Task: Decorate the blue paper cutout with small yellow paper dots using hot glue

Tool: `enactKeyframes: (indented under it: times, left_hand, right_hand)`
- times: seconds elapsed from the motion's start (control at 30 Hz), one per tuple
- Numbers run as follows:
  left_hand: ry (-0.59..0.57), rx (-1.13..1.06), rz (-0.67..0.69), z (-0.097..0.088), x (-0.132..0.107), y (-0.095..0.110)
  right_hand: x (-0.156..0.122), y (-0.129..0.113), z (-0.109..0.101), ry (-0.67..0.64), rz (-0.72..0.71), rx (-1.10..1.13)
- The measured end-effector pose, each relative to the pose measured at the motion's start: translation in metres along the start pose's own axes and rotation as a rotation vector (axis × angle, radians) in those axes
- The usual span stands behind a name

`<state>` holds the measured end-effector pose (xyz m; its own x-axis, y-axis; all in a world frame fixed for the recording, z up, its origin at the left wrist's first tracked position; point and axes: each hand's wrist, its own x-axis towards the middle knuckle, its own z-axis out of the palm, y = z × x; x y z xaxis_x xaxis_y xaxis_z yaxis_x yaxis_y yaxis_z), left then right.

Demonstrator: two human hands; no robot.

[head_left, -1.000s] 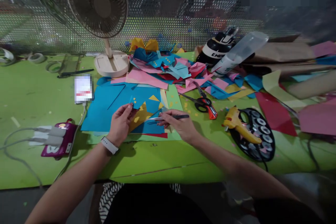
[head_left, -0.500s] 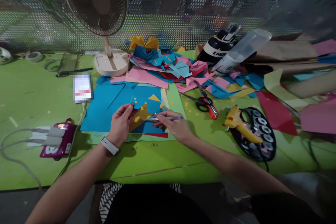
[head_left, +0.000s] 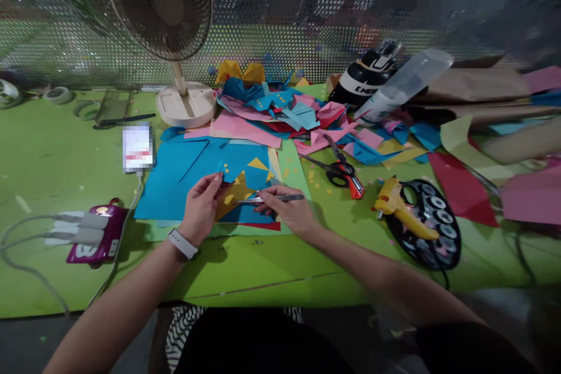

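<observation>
Left hand (head_left: 204, 204): fingers pinch a blue paper piece (head_left: 229, 176) above the blue sheet (head_left: 175, 175).
Right hand (head_left: 284, 207): fingers clamp a slim metal tool (head_left: 249, 201).
Tool tip (head_left: 239, 202): farther left than a second ago, thus nearer the held piece.
Bench (head_left: 263, 266), far: crowded by a paper pile (head_left: 274, 106).
Bench, right: scissors (head_left: 330, 172), glue gun (head_left: 403, 213).

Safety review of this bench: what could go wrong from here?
1. The right hand holds a slim metal tool with its tip toward the left hand; a slip might prick it.
2. The fan faces this way; if running (can't tell), it could scatter the small yellow bits.
3. The yellow glue gun lies beyond the right forearm; if hot, brushing it might burn.
</observation>
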<state>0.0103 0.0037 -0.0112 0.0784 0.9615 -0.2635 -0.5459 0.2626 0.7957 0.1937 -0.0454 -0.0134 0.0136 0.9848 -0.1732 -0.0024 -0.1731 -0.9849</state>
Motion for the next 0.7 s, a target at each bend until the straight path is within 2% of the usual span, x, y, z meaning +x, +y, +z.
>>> enactKeyframes:
  times: [0.53,0.7]
  left_hand:
    - [-0.002,0.015,0.009,0.001,-0.0011,0.0002]
    - [-0.001,0.012,0.001,0.0,-0.0007,-0.0003]
  right_hand:
    - [-0.0006,-0.0005,0.0015,-0.003,0.017,-0.016]
    - [-0.0026,0.0022,0.0022,-0.02,-0.03,-0.023]
